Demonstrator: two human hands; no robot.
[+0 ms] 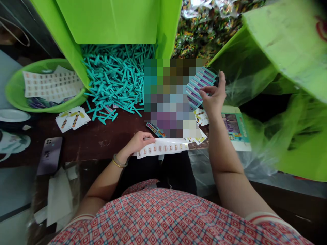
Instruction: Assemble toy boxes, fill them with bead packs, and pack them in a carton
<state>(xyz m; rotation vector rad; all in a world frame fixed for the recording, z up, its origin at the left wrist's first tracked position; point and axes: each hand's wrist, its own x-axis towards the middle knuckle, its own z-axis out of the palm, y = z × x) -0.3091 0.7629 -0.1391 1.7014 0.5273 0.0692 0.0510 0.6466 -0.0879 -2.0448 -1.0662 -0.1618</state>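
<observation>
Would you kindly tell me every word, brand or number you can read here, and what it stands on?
None is clearly legible.
Sticker strip: print too small.
Purple labels: lettering blurred.
Small colourful card: lettering blurred.
Box: lettering blurred.
Sticker sheet in the basket: print too small.
Red mark on the right bin: unreadable.

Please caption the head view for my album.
Left hand on sticker strip, right hand at printed cards; teal pieces heaped beyond.

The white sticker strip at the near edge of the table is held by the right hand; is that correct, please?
Not quite: the head view shows the left hand holding the white sticker strip at the near edge of the table.
</observation>
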